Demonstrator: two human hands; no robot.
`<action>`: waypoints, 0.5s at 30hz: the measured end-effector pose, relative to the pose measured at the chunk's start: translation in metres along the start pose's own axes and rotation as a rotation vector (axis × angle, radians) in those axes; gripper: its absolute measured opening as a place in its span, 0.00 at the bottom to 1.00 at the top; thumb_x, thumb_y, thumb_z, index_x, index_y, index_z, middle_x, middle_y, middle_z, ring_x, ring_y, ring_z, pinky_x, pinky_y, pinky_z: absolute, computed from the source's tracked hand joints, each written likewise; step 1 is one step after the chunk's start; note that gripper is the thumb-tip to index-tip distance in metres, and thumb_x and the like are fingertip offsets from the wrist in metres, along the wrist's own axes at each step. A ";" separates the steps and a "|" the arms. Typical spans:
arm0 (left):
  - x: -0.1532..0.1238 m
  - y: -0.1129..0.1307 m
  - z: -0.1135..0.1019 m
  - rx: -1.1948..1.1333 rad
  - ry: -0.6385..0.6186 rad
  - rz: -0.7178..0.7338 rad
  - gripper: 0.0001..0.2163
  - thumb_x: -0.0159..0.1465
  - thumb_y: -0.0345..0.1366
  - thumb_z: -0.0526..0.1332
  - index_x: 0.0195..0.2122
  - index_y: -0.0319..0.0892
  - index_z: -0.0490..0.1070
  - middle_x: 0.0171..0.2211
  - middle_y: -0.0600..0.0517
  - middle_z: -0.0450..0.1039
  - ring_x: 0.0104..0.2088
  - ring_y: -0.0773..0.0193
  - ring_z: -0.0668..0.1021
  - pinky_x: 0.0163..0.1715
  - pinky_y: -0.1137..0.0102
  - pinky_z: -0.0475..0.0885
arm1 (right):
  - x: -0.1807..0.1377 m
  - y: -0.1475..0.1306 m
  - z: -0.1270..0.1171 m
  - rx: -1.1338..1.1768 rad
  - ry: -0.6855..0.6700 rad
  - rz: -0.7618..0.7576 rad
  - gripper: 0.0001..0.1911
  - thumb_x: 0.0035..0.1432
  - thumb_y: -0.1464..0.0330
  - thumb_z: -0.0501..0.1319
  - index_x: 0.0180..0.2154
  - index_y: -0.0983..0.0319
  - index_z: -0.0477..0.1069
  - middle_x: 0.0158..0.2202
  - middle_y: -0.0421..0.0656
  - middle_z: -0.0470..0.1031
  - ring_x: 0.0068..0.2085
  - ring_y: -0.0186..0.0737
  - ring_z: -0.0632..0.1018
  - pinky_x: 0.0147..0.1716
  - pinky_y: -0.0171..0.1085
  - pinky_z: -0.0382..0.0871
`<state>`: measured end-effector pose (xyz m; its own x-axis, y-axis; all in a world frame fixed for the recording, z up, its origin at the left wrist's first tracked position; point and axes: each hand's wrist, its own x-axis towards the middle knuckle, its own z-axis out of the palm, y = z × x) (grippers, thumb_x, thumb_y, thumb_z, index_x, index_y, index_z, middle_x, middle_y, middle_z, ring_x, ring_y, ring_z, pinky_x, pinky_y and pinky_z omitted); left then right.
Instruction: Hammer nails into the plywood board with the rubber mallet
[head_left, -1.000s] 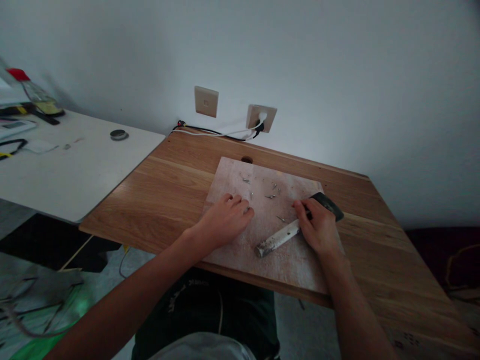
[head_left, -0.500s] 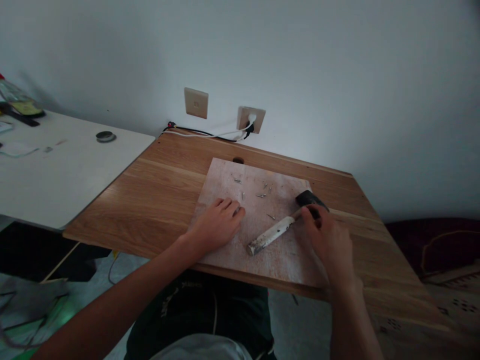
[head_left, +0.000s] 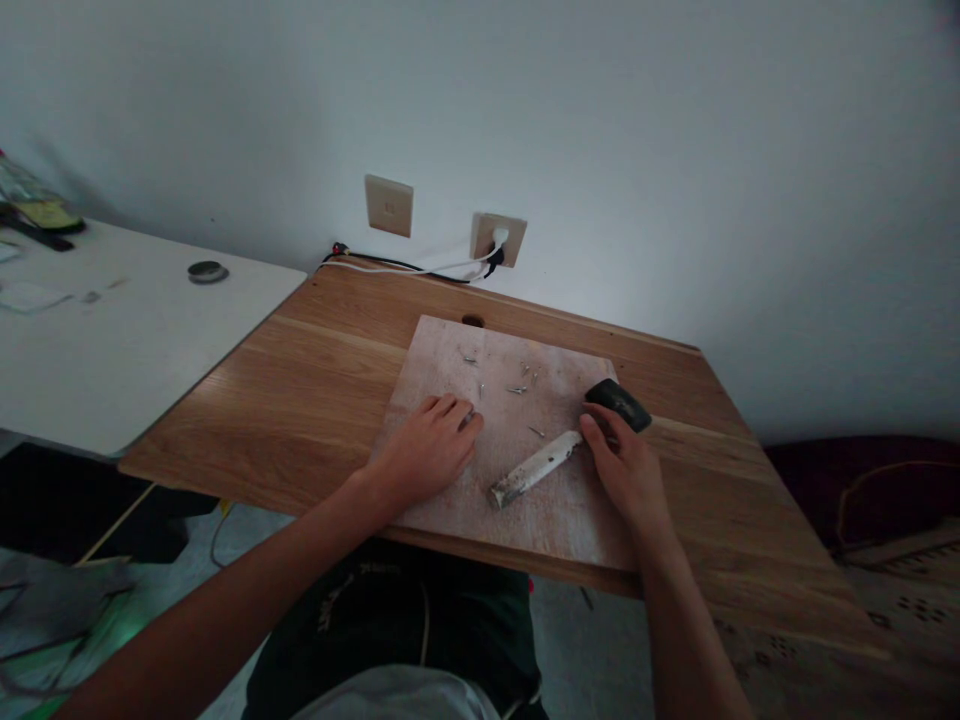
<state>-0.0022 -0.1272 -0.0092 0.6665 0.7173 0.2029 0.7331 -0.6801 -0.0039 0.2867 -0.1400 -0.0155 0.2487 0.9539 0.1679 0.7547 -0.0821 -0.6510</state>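
Note:
A hammer [head_left: 540, 468] with a black block-like head and a worn, whitish handle lies slantwise on a pale wooden board [head_left: 450, 500]. My right hand [head_left: 628, 470] has its thumb and fingers closed about the handle just below the head, hiding that stretch. My left hand [head_left: 427, 448] rests on the board's left part with fingers curled; a small greyish glint shows at the fingertips, too small to name. Several small metal nails or screws [head_left: 516, 389] are scattered on the board beyond both hands, one [head_left: 536, 431] close to the handle.
The board lies on a brown wooden table [head_left: 285, 380] against the wall. Cables run along the back edge to a wall socket [head_left: 499, 240]. A white table [head_left: 150, 340] adjoins on the left, bearing a round dark object [head_left: 207, 272] and a bottle [head_left: 41, 205].
My right hand has shifted left and its fingers have drawn in at the hammer's neck, leaving more of the black head in sight. The hammer and my left hand look nearly unmoved.

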 end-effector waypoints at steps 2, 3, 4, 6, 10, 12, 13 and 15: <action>-0.001 0.000 0.001 -0.001 0.008 -0.001 0.10 0.72 0.33 0.57 0.51 0.38 0.73 0.52 0.41 0.75 0.52 0.49 0.75 0.53 0.55 0.70 | -0.003 -0.002 0.003 -0.051 0.013 -0.013 0.30 0.66 0.44 0.54 0.51 0.59 0.80 0.47 0.52 0.83 0.42 0.53 0.81 0.44 0.47 0.71; -0.001 -0.001 0.001 0.000 0.012 -0.003 0.10 0.72 0.33 0.57 0.50 0.38 0.73 0.52 0.41 0.75 0.52 0.49 0.75 0.53 0.55 0.70 | -0.005 -0.003 0.004 -0.064 0.026 -0.011 0.30 0.66 0.45 0.53 0.50 0.59 0.80 0.46 0.53 0.83 0.41 0.53 0.81 0.43 0.47 0.70; -0.001 -0.001 0.001 0.003 0.015 -0.004 0.10 0.72 0.33 0.57 0.50 0.38 0.73 0.51 0.41 0.75 0.52 0.48 0.75 0.53 0.55 0.70 | -0.006 -0.003 0.005 -0.066 0.050 -0.003 0.30 0.66 0.45 0.53 0.49 0.60 0.80 0.45 0.53 0.83 0.40 0.53 0.81 0.42 0.46 0.70; 0.000 0.000 0.001 0.006 0.017 -0.002 0.09 0.72 0.33 0.57 0.49 0.38 0.73 0.51 0.41 0.75 0.52 0.49 0.75 0.53 0.55 0.70 | -0.008 -0.002 0.005 -0.037 0.120 0.014 0.29 0.66 0.46 0.53 0.48 0.60 0.79 0.44 0.52 0.83 0.41 0.53 0.81 0.42 0.45 0.69; 0.000 0.000 0.002 0.008 0.022 0.001 0.09 0.72 0.32 0.56 0.49 0.38 0.73 0.51 0.42 0.76 0.51 0.49 0.75 0.53 0.55 0.70 | -0.007 0.006 0.003 0.170 0.238 0.034 0.23 0.64 0.51 0.54 0.44 0.60 0.78 0.39 0.49 0.82 0.39 0.50 0.80 0.41 0.44 0.69; 0.000 0.000 0.002 0.009 0.021 -0.002 0.10 0.72 0.32 0.56 0.50 0.38 0.73 0.52 0.42 0.76 0.51 0.49 0.75 0.53 0.56 0.70 | -0.006 0.009 0.003 0.289 0.285 0.057 0.20 0.62 0.52 0.58 0.45 0.60 0.74 0.35 0.46 0.80 0.36 0.47 0.79 0.38 0.43 0.70; 0.000 0.000 0.002 0.009 0.020 -0.002 0.10 0.72 0.33 0.56 0.50 0.38 0.73 0.51 0.42 0.76 0.51 0.49 0.75 0.53 0.56 0.70 | -0.005 0.011 0.003 0.343 0.310 0.071 0.20 0.61 0.53 0.60 0.46 0.60 0.71 0.34 0.44 0.79 0.34 0.46 0.79 0.37 0.42 0.70; 0.000 0.000 0.003 0.007 0.024 -0.004 0.09 0.72 0.33 0.56 0.50 0.38 0.73 0.51 0.42 0.76 0.52 0.49 0.75 0.53 0.56 0.70 | -0.005 0.011 0.004 0.442 0.358 0.080 0.21 0.58 0.53 0.64 0.47 0.58 0.64 0.33 0.41 0.77 0.31 0.42 0.79 0.34 0.40 0.71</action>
<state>-0.0021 -0.1269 -0.0122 0.6602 0.7162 0.2261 0.7368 -0.6760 -0.0101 0.2909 -0.1449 -0.0263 0.5425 0.7865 0.2952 0.4185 0.0517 -0.9067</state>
